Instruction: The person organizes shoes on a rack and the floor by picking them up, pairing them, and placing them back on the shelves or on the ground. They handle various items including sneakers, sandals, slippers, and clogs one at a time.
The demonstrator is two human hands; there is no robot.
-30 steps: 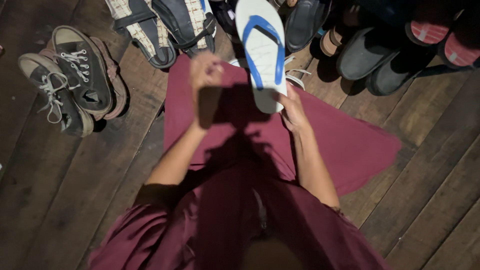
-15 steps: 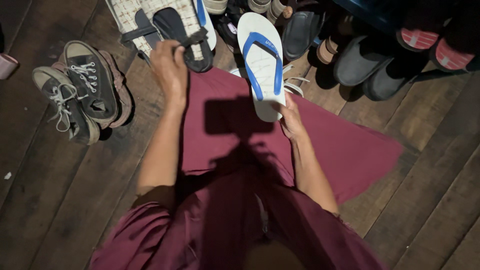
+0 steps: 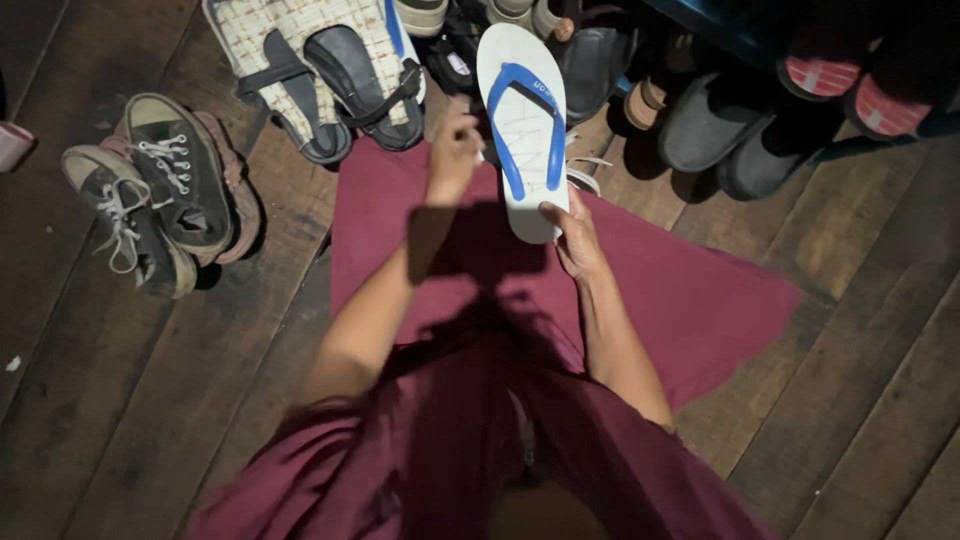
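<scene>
The floor (image 3: 120, 400) is made of dark wooden boards, and a dark red cloth (image 3: 700, 290) is spread over part of it. Shoes lie all along the top edge.

I see my right hand (image 3: 575, 235) gripping the heel end of a white rubber flip-flop with blue straps (image 3: 522, 120). The flip-flop is up off the cloth, toe pointing away from me, strap side up. My left hand (image 3: 452, 155) is curled up just beside it, near the blue strap. I cannot tell if it holds something small or nothing at all.

I think the job is only partly done. One flip-flop is picked up and in hand. Something white with straps (image 3: 590, 160) peeks out from under it, maybe its partner, but I cannot be sure. The other shoes are still lying on the floor.

Now I count. One flip-flop in my hand. Two black lace-up canvas sneakers with white toes (image 3: 150, 200) sit on the left, touching each other. Two woven sandals with black straps (image 3: 310, 70) lie above the cloth. Two plain grey slip-on shoes (image 3: 730, 130) lie on the right. Two red-soled shoes (image 3: 850, 90) sit in the far corner. More shoes are at the top, but it is too dark there to count them.
</scene>
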